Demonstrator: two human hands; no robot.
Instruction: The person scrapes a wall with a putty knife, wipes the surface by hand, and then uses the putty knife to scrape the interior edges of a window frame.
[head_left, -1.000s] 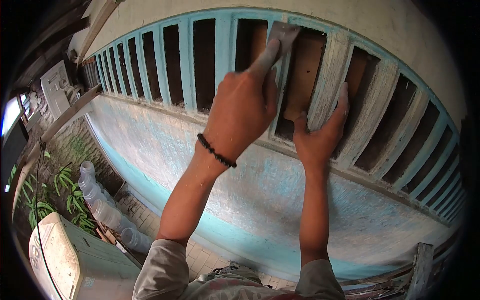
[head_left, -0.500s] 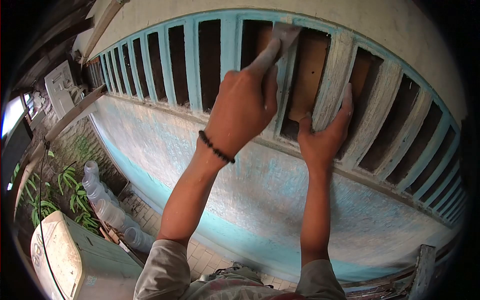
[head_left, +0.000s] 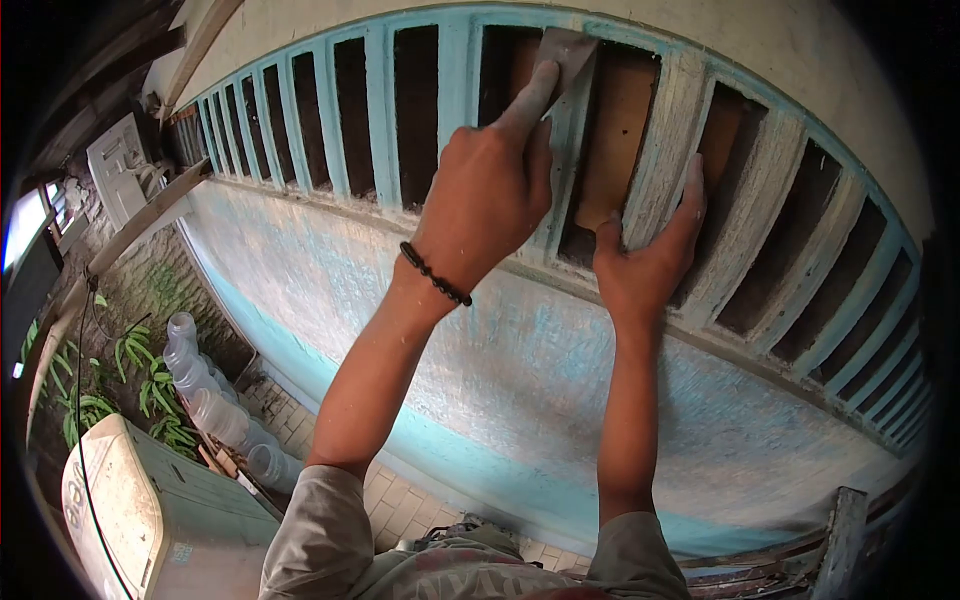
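Note:
My left hand (head_left: 490,185), with a dark beaded bracelet at the wrist, is closed around a scraper. Its index finger lies along the flat metal scraper blade (head_left: 568,55), which rests against the upper part of a light-blue slat (head_left: 568,150). The scraper's handle is hidden in my hand. To the right, my right hand (head_left: 645,260) grips the lower part of a worn, partly bare slat (head_left: 668,150), thumb on its left side and fingers on its right. Pale dust coats fingertips of both hands.
The slatted vent frame (head_left: 375,110) runs across a patchy blue-grey wall (head_left: 480,350). Brown board (head_left: 615,140) shows behind some gaps. At lower left stand stacked clear plastic containers (head_left: 215,410), a large pale bin (head_left: 150,510) and green plants (head_left: 150,390). A wooden pole (head_left: 140,230) slants at left.
The scraper blade was blurred by motion and now appears sharp, still at the top of the same slat. My right hand keeps its grip. The view has shifted slightly.

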